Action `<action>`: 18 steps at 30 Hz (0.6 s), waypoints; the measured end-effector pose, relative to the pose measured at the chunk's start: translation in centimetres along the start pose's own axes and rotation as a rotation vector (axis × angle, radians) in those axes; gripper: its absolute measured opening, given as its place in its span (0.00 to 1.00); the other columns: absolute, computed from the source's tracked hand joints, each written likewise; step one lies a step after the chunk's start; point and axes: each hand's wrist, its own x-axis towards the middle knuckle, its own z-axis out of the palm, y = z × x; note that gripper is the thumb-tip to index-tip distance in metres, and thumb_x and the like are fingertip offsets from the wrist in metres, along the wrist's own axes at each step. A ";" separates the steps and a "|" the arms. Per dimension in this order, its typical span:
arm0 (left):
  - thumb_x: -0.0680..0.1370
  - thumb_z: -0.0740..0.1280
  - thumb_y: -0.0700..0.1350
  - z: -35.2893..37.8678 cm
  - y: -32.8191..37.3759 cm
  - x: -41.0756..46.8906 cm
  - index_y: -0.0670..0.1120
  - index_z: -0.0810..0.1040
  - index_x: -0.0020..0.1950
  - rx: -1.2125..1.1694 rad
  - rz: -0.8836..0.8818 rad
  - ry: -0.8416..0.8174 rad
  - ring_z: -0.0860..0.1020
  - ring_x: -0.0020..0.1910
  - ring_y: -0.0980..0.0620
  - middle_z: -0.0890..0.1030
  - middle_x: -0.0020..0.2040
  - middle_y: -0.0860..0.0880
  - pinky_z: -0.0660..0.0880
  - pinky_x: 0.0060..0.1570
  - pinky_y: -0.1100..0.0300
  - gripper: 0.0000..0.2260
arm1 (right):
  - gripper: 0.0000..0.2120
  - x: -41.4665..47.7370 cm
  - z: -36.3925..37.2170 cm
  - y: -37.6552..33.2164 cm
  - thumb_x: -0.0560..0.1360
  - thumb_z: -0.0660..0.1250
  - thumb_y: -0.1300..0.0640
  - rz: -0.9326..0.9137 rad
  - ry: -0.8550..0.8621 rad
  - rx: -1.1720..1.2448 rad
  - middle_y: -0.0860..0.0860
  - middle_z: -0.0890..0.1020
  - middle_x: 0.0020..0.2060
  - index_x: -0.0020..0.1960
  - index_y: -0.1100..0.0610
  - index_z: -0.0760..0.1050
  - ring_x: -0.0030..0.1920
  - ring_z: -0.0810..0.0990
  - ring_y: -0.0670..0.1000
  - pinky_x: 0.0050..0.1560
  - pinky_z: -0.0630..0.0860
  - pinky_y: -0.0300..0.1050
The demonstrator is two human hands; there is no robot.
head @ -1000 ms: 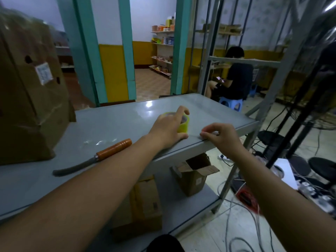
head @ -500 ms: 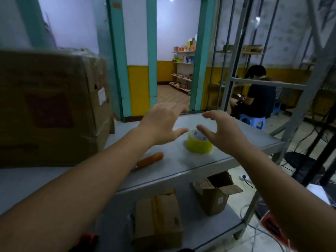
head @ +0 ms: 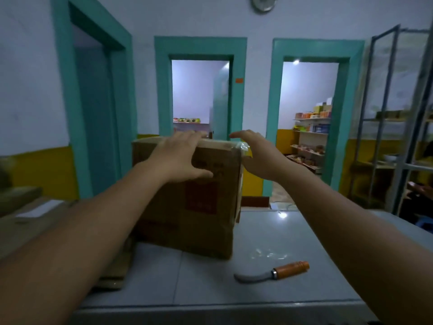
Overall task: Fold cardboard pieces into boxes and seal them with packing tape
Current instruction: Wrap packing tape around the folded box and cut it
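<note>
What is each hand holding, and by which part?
Nothing is gripped. The left hand rests open on the upper front of the cardboard box; the right hand hovers open.

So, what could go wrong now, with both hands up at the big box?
1. The knife lies with its blade bare on the table, near the right forearm; pulling the cardboard box closer could sweep it off or nick the arm.
2. Loose tape at the box's top right corner may stick to the right hand.
</note>
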 end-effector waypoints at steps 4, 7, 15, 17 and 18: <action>0.68 0.78 0.67 1.9 -0.2 -0.2 0.61 0.56 0.82 0.006 -0.041 -0.071 0.58 0.81 0.48 0.62 0.81 0.54 0.48 0.77 0.25 0.49 | 0.33 0.7 0.7 1.3 0.75 0.70 0.65 0.021 -0.130 0.032 0.49 0.75 0.71 0.75 0.44 0.68 0.72 0.72 0.56 0.71 0.71 0.63; 0.69 0.81 0.62 2.0 0.1 -0.1 0.61 0.58 0.82 -0.064 -0.042 -0.061 0.57 0.82 0.49 0.63 0.81 0.56 0.45 0.74 0.21 0.47 | 0.34 0.6 0.7 2.6 0.74 0.75 0.62 -0.039 -0.084 0.020 0.44 0.77 0.69 0.74 0.38 0.69 0.72 0.73 0.53 0.70 0.71 0.65; 0.73 0.80 0.43 2.7 -2.0 1.0 0.63 0.69 0.75 -0.308 0.096 0.022 0.67 0.76 0.53 0.71 0.77 0.57 0.66 0.76 0.37 0.36 | 0.22 -0.8 -1.6 1.8 0.74 0.76 0.56 -0.092 0.005 0.041 0.52 0.76 0.70 0.66 0.42 0.80 0.73 0.70 0.57 0.68 0.72 0.65; 0.78 0.73 0.36 2.7 -1.8 1.1 0.59 0.75 0.72 -0.416 0.086 0.099 0.70 0.70 0.57 0.75 0.73 0.56 0.70 0.74 0.47 0.27 | 0.20 -0.9 -1.3 0.8 0.74 0.76 0.53 -0.132 0.019 0.044 0.49 0.80 0.62 0.65 0.44 0.81 0.64 0.76 0.55 0.63 0.76 0.63; 0.80 0.71 0.34 2.6 -1.4 1.0 0.58 0.77 0.71 -0.452 0.086 0.095 0.70 0.68 0.59 0.76 0.70 0.57 0.69 0.72 0.53 0.25 | 0.19 -1.1 -1.1 0.3 0.74 0.75 0.51 -0.151 0.031 0.061 0.47 0.81 0.58 0.65 0.44 0.81 0.60 0.78 0.54 0.60 0.79 0.61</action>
